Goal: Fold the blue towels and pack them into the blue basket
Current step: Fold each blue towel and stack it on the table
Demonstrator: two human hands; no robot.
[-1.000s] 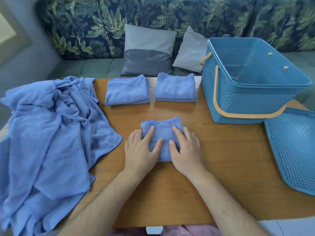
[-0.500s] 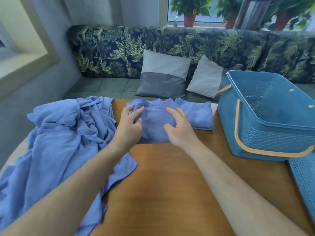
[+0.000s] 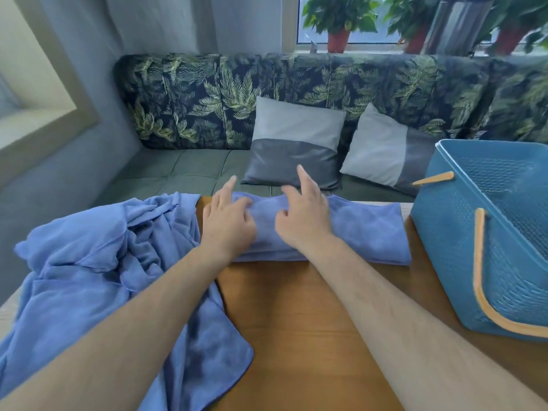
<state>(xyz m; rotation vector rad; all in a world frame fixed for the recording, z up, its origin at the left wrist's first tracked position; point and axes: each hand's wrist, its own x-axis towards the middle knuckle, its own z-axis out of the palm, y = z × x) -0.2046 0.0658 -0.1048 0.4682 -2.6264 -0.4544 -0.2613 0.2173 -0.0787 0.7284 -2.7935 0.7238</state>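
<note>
The left hand [image 3: 228,225] and right hand [image 3: 304,222] are laid on the folded towels [image 3: 366,229] at the table's [image 3: 296,321] far edge, fingers loosely spread, nothing pinched. An unfolded heap [image 3: 89,262] is spread just left. The basket [image 3: 444,238] is stood at right, with cushions [image 3: 296,143] behind.

One basket [image 3: 444,247], two cushions [image 3: 296,143], three plants [image 3: 338,19].
</note>
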